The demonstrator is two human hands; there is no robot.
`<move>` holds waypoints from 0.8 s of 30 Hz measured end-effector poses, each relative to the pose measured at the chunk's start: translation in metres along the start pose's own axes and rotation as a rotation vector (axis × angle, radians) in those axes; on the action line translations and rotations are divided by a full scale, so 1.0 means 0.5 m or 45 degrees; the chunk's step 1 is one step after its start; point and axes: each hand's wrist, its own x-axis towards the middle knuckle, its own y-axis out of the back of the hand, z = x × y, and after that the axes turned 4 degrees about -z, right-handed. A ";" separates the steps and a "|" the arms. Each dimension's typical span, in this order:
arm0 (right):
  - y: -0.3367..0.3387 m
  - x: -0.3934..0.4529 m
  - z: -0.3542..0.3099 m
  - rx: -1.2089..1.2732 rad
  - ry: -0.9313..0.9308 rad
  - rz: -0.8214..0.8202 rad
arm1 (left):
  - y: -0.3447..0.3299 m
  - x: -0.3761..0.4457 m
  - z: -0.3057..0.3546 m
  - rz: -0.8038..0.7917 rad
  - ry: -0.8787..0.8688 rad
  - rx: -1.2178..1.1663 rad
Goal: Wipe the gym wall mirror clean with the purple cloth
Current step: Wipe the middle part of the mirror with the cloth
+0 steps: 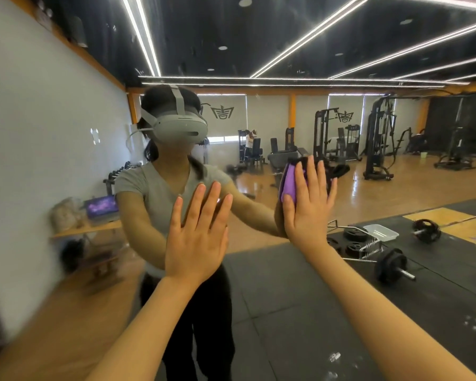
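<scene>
Pressing the purple cloth [288, 180] flat against the mirror [286, 50] with the right hand [308, 204], fingers straight and spread. Covering most of the cloth, only its left edge peeking out past the fingers. Resting the left hand [197, 237] flat on the glass too, fingers spread, holding nothing. Blurring out badly along the left side of the frame, can't really make out the stuff there. Reflecting a barbell [393, 266] and open floor to the right.
</scene>
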 end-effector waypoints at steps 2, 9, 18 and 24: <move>-0.010 -0.061 0.002 -0.011 0.023 -0.025 | 0.000 -0.001 0.000 -0.005 -0.004 0.007; -0.018 -0.169 0.067 -0.160 0.228 -0.125 | 0.005 0.003 0.005 0.002 0.001 0.055; 0.051 0.097 0.177 -0.099 0.544 -0.102 | 0.005 0.123 0.210 0.021 0.283 -0.152; 0.053 0.121 0.201 -0.073 0.552 -0.076 | -0.050 0.128 0.260 -0.011 0.436 0.035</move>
